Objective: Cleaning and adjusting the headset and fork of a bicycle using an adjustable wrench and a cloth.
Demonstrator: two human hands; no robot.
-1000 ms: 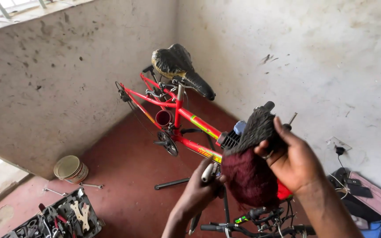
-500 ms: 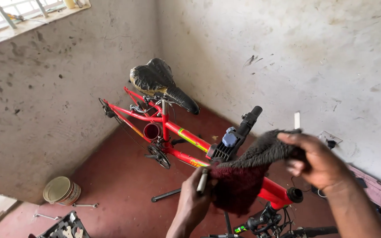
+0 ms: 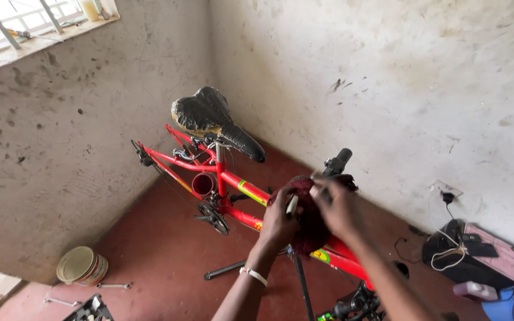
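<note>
— What are your hands doing?

— Both are up in front of me, pressed on a dark red cloth (image 3: 309,221). My left hand (image 3: 279,221) is on the left side of the cloth with its fingers curled around it, gripping it. A thin silver thing (image 3: 292,204) pokes up by those fingers — I can't tell what it is. My right hand (image 3: 339,209) is on the right side, fingers bent over the top of the cloth, holding it too.

— Where is the cloth?

— It sits bunched over the front part of a red bike (image 3: 227,181), just beside the black handlebar grip (image 3: 337,161).

— What does the bike look like?

— It has a black saddle (image 3: 212,120) that looks wrapped in something shiny. It stands on a dark red floor (image 3: 156,249), in a corner between two dirty pale walls (image 3: 382,83).

— What else is around?

— A round tin (image 3: 81,266) sits on the floor by the left wall, with a wrench (image 3: 113,286) near it. On the right, by the wall, there's a black bag (image 3: 456,255) with a pink thing (image 3: 498,257) beside it.
</note>
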